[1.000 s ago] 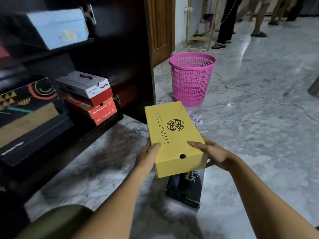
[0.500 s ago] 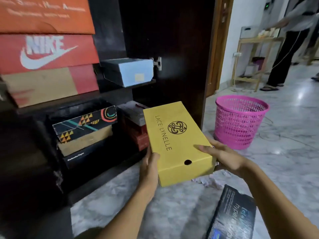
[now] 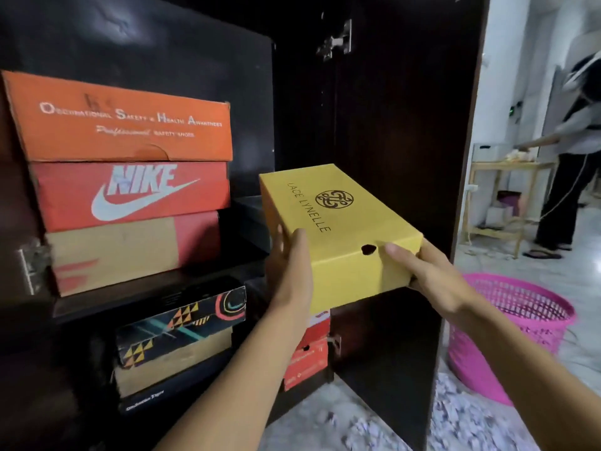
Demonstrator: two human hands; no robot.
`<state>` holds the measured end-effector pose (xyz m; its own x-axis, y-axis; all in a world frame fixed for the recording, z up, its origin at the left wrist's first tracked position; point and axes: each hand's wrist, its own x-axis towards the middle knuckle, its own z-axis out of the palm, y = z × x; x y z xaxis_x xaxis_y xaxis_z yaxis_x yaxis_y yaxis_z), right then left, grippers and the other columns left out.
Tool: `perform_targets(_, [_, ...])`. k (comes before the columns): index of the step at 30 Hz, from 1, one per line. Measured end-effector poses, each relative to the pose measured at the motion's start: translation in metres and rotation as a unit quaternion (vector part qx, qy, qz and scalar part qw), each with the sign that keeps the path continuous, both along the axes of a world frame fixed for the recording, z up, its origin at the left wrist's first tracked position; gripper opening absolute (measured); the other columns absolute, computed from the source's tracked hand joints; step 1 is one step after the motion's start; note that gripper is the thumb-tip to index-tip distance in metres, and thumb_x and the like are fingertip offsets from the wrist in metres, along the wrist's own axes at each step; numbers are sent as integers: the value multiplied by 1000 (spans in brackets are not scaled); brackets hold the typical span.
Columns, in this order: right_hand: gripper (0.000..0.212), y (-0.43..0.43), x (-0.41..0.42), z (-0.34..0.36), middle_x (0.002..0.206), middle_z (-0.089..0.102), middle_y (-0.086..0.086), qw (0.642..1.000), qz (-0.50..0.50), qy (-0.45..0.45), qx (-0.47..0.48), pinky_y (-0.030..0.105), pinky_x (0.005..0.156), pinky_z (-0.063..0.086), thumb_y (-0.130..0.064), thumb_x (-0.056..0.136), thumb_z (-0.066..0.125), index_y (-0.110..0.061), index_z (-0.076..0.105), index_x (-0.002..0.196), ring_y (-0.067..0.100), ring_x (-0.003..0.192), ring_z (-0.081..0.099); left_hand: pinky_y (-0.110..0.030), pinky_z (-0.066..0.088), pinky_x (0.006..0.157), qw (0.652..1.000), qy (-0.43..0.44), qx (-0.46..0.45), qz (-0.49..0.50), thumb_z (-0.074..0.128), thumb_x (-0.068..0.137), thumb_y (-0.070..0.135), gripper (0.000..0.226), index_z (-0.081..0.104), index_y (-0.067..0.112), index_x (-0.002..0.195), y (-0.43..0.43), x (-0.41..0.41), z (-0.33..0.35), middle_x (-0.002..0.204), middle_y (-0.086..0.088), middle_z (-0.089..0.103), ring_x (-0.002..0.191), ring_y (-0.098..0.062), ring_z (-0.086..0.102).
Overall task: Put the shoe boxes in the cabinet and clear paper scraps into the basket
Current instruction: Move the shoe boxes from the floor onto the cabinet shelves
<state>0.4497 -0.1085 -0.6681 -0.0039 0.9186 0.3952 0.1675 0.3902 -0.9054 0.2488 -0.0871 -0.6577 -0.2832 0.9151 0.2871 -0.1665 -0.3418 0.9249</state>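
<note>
A yellow shoe box marked LACE LYNELLE is held up in front of the dark cabinet, level with its middle shelf. My left hand grips its near left corner, thumb on the lid. My right hand grips the near right corner, thumb by the round hole. The pink basket stands on the floor at the right. White paper scraps lie on the floor in front of the basket.
Orange, red Nike and brown boxes are stacked on the upper left shelf. Patterned and dark boxes and red ones fill the lower shelf. The open cabinet door stands right of the box. A person works at a wooden table behind.
Both hands have lifted the yellow box up and toward the cabinet shelf. My view has risen and swung left, so the upper stack now shows and the dark box on the floor has left the view.
</note>
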Motion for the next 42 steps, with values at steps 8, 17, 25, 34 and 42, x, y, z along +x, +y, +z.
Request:
perform_targets(8, [65, 100, -29, 57, 116, 69, -11, 997, -57, 48, 24, 44, 100, 50, -71, 69, 70, -37, 57, 123, 15, 110, 65, -47, 58, 78, 999, 22, -34, 33, 46, 74, 54, 44, 63, 28, 104, 95, -13, 67, 97, -7, 69, 84, -29, 67])
perform_targets(17, [55, 163, -48, 84, 122, 58, -8, 989, -127, 78, -8, 19, 76, 42, -51, 86, 65, -26, 49, 132, 5, 101, 56, -29, 44, 87, 983, 139, -86, -83, 53, 84, 64, 74, 31, 35, 148, 144, -33, 84, 141, -1, 48, 121, -23, 51])
perform_targets(25, [86, 242, -59, 91, 148, 23, 7, 971, -228, -49, -44, 45, 110, 40, -57, 85, 65, -22, 26, 153, 28, 134, 39, -19, 30, 99, 982, 187, -20, -26, 65, 84, 56, 71, 34, 42, 147, 207, -38, 84, 151, 7, 40, 136, -15, 40])
perform_targets(34, [63, 314, -92, 79, 141, 35, 7, 964, -242, -107, 15, 41, 103, 38, -52, 94, 54, -28, 32, 148, 29, 128, 44, -23, 36, 84, 977, 208, -41, -6, 67, 86, 46, 48, 53, 35, 130, 278, -47, 101, 137, 2, 51, 115, -16, 51])
perform_targets(42, [62, 295, -72, 75, 150, 35, 0, 975, -158, -156, -6, 42, 109, 40, -50, 95, 55, -32, 33, 150, 24, 133, 44, -21, 29, 93, 979, 195, -52, -16, 62, 89, 49, 66, 32, 41, 148, 269, -43, 99, 155, 3, 33, 139, -21, 37])
